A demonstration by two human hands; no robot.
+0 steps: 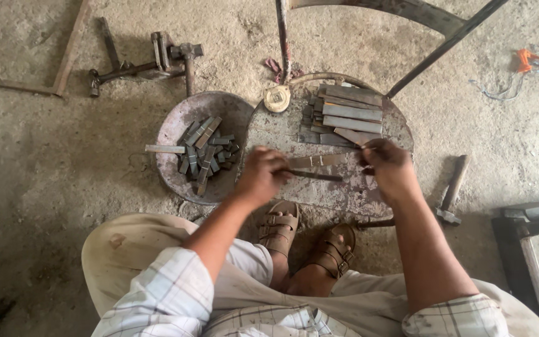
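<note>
Marking: left hand [261, 175] grips thin dark metal rod [314, 176] on flat grey steel strip [319, 160]; right hand [387, 165] pinches strip end.
Done, approx.: short cut grey metal pieces [206, 151] in round metal pan [179, 115].
Left: stacked long grey steel strips [347, 112] on round worn metal plate [276, 134].

Soft, even daylight with faint shadows; both hands [325, 170] slightly motion-blurred, wide-angle bending at the edges, no glare

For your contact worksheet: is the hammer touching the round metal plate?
Apart. The head view shows bare floor between the hammer and the round metal plate.
</note>
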